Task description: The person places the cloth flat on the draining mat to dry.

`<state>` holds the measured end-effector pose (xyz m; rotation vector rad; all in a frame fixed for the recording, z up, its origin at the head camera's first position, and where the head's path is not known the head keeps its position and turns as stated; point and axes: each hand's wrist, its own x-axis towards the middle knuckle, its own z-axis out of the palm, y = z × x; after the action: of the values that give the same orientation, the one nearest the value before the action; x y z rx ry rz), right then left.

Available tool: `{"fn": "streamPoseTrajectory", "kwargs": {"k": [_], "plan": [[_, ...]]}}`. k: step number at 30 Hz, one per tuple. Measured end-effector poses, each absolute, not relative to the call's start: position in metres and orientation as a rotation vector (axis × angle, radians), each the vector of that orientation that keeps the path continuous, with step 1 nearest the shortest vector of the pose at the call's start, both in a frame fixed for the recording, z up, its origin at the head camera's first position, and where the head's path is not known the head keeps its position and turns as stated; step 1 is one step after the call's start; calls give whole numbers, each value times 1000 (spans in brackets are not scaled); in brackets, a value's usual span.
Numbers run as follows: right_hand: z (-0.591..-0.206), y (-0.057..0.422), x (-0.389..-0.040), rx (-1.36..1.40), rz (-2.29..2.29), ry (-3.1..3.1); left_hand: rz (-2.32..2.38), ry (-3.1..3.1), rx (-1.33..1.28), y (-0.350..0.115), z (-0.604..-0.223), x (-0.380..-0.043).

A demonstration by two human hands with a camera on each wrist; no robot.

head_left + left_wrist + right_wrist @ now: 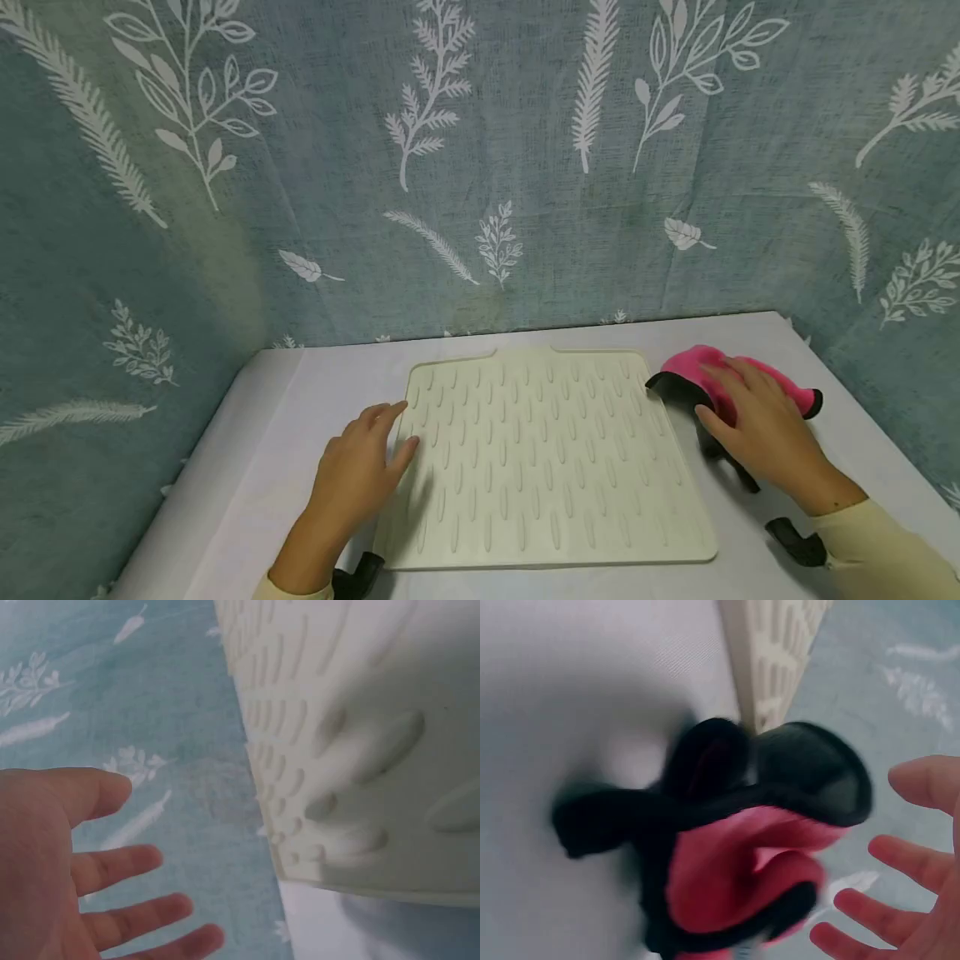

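A cream mat (525, 467) with rows of raised oval ridges lies flat on the white table. My left hand (362, 467) hovers at the mat's left edge, fingers spread and holding nothing. In the left wrist view the same hand (45, 862) has its thumb apart from the fingers. To the right of the mat sits a crumpled pink fabric piece with black edging and black straps (693, 364); its exact kind is unclear. My right hand (768, 425) is over this piece, fingers extended. The right wrist view shows the pink and black piece (712, 877) beside my spread fingers.
The white table (277, 467) borders the mat on the left and right. Behind it hangs a blue-green curtain (480, 208) with white leaf prints, which also rises along both sides. A black band (797, 542) is at the right wrist, another (360, 575) at the left.
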<state>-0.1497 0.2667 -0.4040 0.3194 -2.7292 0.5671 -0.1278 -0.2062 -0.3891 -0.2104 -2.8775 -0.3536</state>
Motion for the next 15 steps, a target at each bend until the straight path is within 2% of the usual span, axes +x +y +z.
{"fn": "streamPoseTrajectory", "kwargs": {"k": [15], "plan": [[-414,283,-176,163,607,-2854,-384,-3032,-146,-209,-412,-126]]}}
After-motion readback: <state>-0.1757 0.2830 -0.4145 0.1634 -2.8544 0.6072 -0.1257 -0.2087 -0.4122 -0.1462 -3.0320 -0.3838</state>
